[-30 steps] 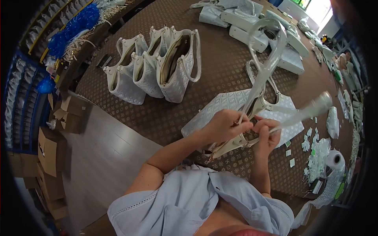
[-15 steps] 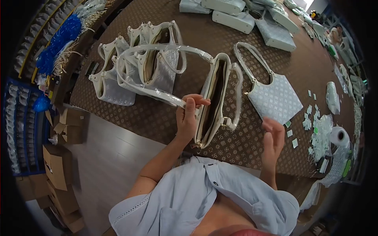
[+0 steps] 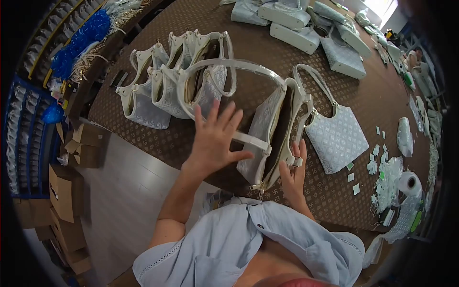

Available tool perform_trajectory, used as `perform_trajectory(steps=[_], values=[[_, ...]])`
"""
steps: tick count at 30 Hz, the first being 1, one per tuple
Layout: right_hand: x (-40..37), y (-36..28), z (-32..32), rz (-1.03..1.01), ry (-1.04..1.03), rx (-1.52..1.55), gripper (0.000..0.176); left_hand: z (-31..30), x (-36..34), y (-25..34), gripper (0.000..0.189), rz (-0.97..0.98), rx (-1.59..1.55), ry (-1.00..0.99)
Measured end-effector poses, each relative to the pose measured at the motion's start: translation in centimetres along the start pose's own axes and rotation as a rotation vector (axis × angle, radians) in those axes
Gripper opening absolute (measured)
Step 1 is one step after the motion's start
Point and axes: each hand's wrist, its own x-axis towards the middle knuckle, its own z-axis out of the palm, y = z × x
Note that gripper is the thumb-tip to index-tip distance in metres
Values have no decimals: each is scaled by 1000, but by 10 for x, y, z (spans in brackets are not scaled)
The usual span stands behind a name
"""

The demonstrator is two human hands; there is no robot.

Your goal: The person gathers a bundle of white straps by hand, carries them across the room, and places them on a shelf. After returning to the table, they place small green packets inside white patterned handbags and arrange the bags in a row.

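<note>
A silver-grey patterned handbag (image 3: 258,129) with white trim stands upright before me, its zipped top gaping. My left hand (image 3: 213,138) is open, fingers spread, over the bag's long white strap (image 3: 249,139) on the left side. At the bag's right edge, my right hand (image 3: 293,177) has thumb and fingers around the side near the strap fitting. Just to the right lies another silver handbag (image 3: 337,136), flat on the table with its handles pointing away.
Several similar bags (image 3: 148,107) stand at the table's left. More bags (image 3: 291,36) are piled at the back. Small tags (image 3: 372,166), clear plastic and a white roll (image 3: 409,182) lie at the right. Cardboard boxes (image 3: 67,191) and blue racks (image 3: 28,138) are at the left.
My left hand has let go of the bag's left edge and spread out leftward over the strap. My right hand has come in to the bag's right side. The bag's mouth looks wider.
</note>
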Motion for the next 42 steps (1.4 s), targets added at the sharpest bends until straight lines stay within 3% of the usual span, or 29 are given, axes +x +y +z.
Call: perform_trajectory(steps=[2, 3, 5, 6, 8, 9, 11, 13, 14, 17, 20, 23, 25, 26, 27, 29, 33, 35, 37, 39, 42], values=[[-7, 7, -7, 58, -92, -168, 74, 53, -7, -1, 52, 63, -10, -181], [-11, -6, 3, 175, -16, 152, 63, 76, -17, 14, 50, 100, -99, -246], [-6, 14, -22, 451, 91, 78, 40, 101, -22, 34, 43, -85, -756, -232], [2, 12, -30, 458, 158, 99, 26, 108, -16, 38, 44, -157, -1058, -191], [20, 10, -37, 294, 217, 186, 27, 130, -2, 38, 47, -326, -1537, -163], [27, 2, -30, 285, 224, 169, 27, 136, 6, 32, 47, -319, -1540, -169], [47, -16, -7, 230, 173, -177, 24, 148, 27, 19, 53, -514, -1723, -53], [77, 0, 17, 186, 65, -273, 24, 154, 36, -5, 54, -518, -1858, -20], [93, 9, 32, 180, 44, -270, 25, 157, 34, -24, 57, -585, -1931, -97], [142, 34, 89, 60, -44, -176, 31, 106, 34, -56, 69, -484, -1546, 52], [166, 39, 132, 141, -100, -69, 39, 76, 45, -64, 87, -382, -1032, 162], [175, 36, 153, 131, -182, -42, 41, 70, 44, -81, 86, -443, -898, 142], [174, 27, 158, 58, -312, -198, 44, 67, 42, -81, 82, -369, -261, 327], [176, 15, 153, 177, -472, -95, 67, 69, 42, -82, 80, -248, -106, 333], [175, 27, 153, 187, -462, -89, 67, 71, 41, -80, 80, -243, -110, 319], [177, 51, 157, 120, -368, 201, 66, 73, 45, -76, 79, -151, 38, 87], [157, 63, 93, 79, -213, 189, 67, 76, 45, -67, 77, -51, 71, 37], [149, 58, 44, -208, -133, -188, 59, 75, 47, -63, 75, -97, 170, -33], [162, 78, -15, -174, 38, -554, 61, 73, 49, -63, 74, -94, 167, -4], [189, 124, -73, 14, 153, -1025, 71, 72, 48, -59, 73, -119, 213, -5], [207, 143, -126, 227, 117, -1352, 76, 69, 49, -43, 62, -101, 213, 145]])
